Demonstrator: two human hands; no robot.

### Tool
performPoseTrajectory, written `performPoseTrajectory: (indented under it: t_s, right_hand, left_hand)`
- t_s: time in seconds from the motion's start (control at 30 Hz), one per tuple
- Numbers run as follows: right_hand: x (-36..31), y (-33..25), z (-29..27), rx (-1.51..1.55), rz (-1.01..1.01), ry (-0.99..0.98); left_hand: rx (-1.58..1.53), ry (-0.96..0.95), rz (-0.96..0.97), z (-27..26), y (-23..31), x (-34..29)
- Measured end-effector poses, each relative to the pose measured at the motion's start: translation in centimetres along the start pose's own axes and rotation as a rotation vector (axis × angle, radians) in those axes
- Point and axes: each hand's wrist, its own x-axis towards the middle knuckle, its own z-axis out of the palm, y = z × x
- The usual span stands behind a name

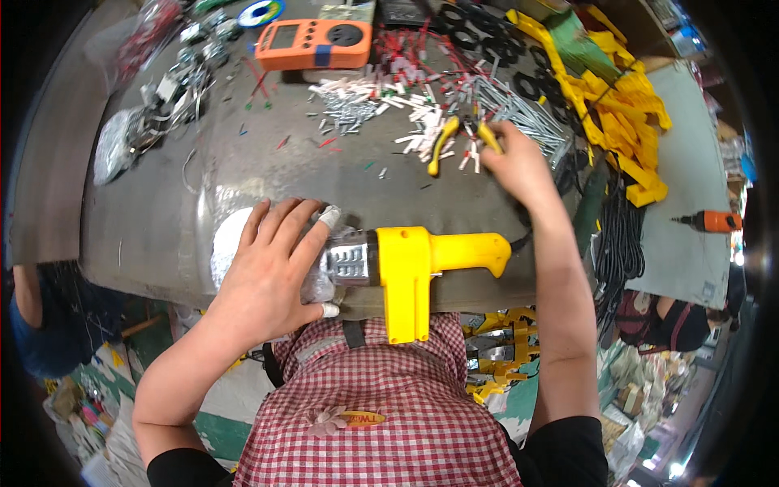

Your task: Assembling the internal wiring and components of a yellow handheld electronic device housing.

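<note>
My left hand (276, 272) is curved over the plastic-wrapped end of a power tool with a yellow housing (403, 280), its thumb on the near side. White wraps cover its index fingertip and thumb tip. The tool lies across the front of the table, its vented silver barrel toward my left hand and its yellow handle pointing right. A pale round part (231, 243) shows left of my fingers. Farther up on the right, my right hand (519, 162) has its fingers closed on one handle of yellow-handled pliers (443, 146), which are spread apart over small white pieces.
An orange meter (315, 45) stands at the back of the grey table. Silver screws (523, 114), white sleeves (426, 122), black rings and yellow plastic housings (625, 122) fill the back right. Bagged metal parts (122, 146) lie left. A person's arm (28, 296) shows at far left.
</note>
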Motion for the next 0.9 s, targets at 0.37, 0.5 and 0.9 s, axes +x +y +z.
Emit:
performPoseTrajectory:
  t_s: [0.37,0.5,0.9]
  right_hand:
    - [-12.5,-2.0,-5.5,1.378,-0.52,0.069]
    - [-19.7,-2.2,-3.3,1.514,-0.287,-0.451]
    - [-23.4,-8.6,6.7,0.866,-0.573,-0.114]
  left_hand:
    - [0.06,-0.476,-0.067,-3.8,-0.9,3.2]
    - [-0.038,-0.675,-0.073,-5.4,-1.5,5.4]
    - [-0.008,-0.627,-0.077,-4.8,-1.1,5.5]
